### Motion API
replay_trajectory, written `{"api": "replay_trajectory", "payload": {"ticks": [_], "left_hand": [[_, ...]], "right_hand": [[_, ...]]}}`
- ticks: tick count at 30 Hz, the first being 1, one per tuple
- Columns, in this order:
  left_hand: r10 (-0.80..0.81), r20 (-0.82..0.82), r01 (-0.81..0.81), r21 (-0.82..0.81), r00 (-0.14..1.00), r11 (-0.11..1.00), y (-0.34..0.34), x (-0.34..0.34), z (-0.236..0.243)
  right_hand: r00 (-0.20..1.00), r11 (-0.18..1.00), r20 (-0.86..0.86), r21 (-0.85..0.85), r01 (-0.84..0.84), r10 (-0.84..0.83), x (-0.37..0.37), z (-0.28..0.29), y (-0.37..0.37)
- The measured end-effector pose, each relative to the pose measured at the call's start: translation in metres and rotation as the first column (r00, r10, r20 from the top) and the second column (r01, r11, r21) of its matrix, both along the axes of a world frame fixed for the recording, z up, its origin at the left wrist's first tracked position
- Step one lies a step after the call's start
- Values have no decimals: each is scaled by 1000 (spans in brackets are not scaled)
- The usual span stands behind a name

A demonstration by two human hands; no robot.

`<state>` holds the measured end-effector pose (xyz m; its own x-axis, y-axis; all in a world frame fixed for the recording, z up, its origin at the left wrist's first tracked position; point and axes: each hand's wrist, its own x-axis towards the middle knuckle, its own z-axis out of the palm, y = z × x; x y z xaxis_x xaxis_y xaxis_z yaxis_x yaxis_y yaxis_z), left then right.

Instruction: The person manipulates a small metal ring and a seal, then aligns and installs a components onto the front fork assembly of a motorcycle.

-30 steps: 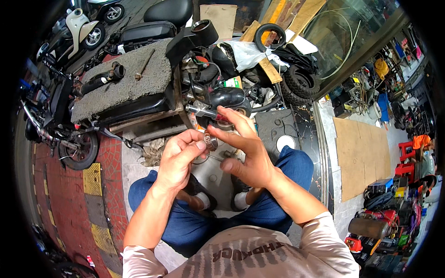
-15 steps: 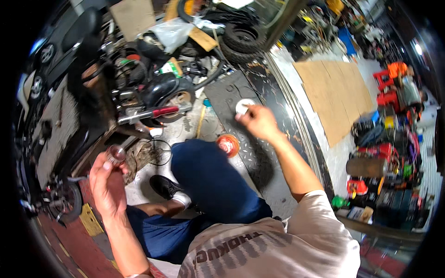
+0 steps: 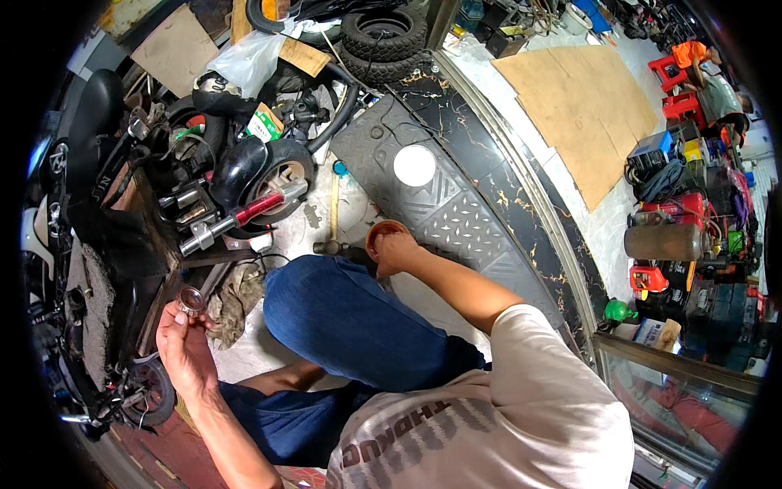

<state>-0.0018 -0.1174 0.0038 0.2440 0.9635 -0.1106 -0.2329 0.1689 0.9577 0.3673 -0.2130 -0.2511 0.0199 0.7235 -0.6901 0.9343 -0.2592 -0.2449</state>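
Observation:
At the left, my left hand [image 3: 186,350] holds a small round metal ring [image 3: 191,300], like a bearing cup, between thumb and fingers. My right hand [image 3: 396,251] reaches down into a round orange-brown tub [image 3: 376,234] beside my raised knee. Its fingertips are hidden inside the tub, so I cannot see whether they hold anything. A white round lid [image 3: 415,166] lies flat on the dark ribbed mat [image 3: 476,232], beyond the tub and apart from both hands.
A small wheel [image 3: 289,175] and a red-and-silver shock absorber [image 3: 244,215] lie ahead on the left, near a crumpled rag [image 3: 238,303]. Stacked tyres [image 3: 383,37] stand farther off. Flattened cardboard [image 3: 578,114] lies past the door track [image 3: 521,175]. A parked scooter [image 3: 102,163] borders the left.
My right hand has let go of the white lid, left on the mat, and moved nearer into the tub. The left hand still holds the metal ring. The view has shifted.

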Motion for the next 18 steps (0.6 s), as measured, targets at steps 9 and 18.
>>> {"api": "replay_trajectory", "payload": {"ticks": [9, 18], "left_hand": [[10, -43, -12, -65, 999, 998, -9, -10, -4], [13, -36, -16, -101, 999, 995, -4, 0, 1]], "right_hand": [[996, 986, -91, -166, -22, 7, -8, -39, 12], [992, 998, -113, -23, -59, 56, 4, -81, 2]]}}
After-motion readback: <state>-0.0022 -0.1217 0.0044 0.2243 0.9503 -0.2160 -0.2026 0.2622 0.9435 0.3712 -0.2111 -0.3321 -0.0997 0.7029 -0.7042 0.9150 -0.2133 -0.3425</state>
